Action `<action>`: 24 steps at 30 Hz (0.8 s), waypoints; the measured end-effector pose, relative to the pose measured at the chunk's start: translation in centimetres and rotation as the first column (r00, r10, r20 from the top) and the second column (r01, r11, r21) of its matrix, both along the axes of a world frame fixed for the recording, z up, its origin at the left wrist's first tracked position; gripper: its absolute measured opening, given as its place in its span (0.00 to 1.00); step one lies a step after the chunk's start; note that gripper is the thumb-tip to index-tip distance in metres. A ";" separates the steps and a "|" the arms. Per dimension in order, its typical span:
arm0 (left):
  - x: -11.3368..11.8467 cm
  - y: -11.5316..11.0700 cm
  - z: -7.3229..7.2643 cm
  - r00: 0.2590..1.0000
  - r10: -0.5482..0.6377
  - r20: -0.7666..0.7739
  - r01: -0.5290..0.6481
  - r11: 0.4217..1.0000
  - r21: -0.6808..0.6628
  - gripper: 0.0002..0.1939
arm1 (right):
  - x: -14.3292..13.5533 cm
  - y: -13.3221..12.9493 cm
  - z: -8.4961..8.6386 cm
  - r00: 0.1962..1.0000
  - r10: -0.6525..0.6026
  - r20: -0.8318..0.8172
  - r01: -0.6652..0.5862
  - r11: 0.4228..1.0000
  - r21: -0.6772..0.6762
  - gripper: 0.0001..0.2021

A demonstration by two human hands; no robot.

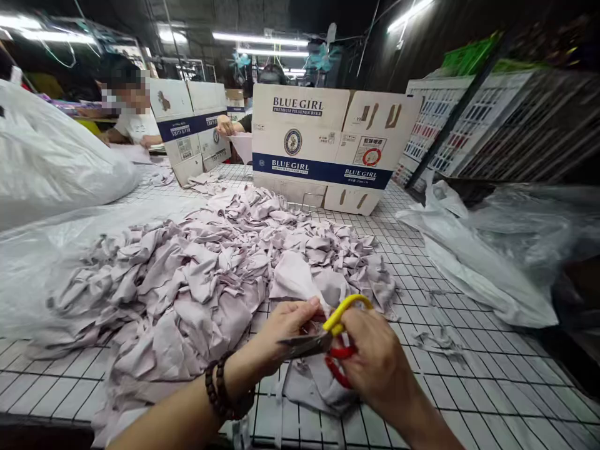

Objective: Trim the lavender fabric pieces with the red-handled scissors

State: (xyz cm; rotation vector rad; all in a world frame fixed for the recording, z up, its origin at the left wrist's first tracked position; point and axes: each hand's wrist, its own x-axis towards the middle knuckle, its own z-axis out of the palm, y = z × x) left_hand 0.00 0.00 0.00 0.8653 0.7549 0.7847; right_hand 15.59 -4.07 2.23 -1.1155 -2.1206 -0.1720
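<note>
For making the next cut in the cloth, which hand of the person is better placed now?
Probably the right hand: it grips the yellow-and-red scissors, while the left hand seems occupied with pinching the pale cloth beside them.

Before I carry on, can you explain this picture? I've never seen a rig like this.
There is no machine here: you see a person's two bare hands, through one camera worn on the head, looking forward and down. The right hand holds scissors with one yellow and one red handle. The left hand, beside the blades, holds a pale cloth piece. A large heap of similar cloth lies on a grid-lined table. Beyond it stands a printed cardboard box; a co-worker's hand shows beside that.
</note>
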 end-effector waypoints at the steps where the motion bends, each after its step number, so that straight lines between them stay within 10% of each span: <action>1: 0.1 -0.1 -0.2 0.999 -0.037 -0.001 0.037 0.999 -0.006 0.26 | -0.6 -0.5 -0.6 0.998 -0.011 0.054 0.007 0.998 0.060 0.11; 7: -0.6 -0.7 -1.6 0.999 0.002 -0.033 -0.004 0.998 -0.063 0.26 | -1.6 -2.1 -2.9 0.991 -0.057 -0.117 0.044 0.992 -0.114 0.05; 12: -2.3 -1.9 -1.8 0.990 0.119 -0.073 -0.119 0.993 -0.001 0.25 | 0.4 0.2 -3.4 0.790 -0.305 -0.532 -0.100 0.792 -0.602 0.08; 18: -3.2 -2.9 -1.3 0.986 0.163 -0.035 -0.162 0.986 0.028 0.24 | -2.6 4.3 -4.9 0.615 -0.101 -0.782 -0.570 0.628 -0.529 0.13; 24: -4.6 -2.4 -1.6 0.970 0.238 -0.053 -0.232 0.967 0.106 0.23 | -5.9 5.6 -5.7 0.472 -0.174 -0.864 -0.597 0.658 -0.459 0.13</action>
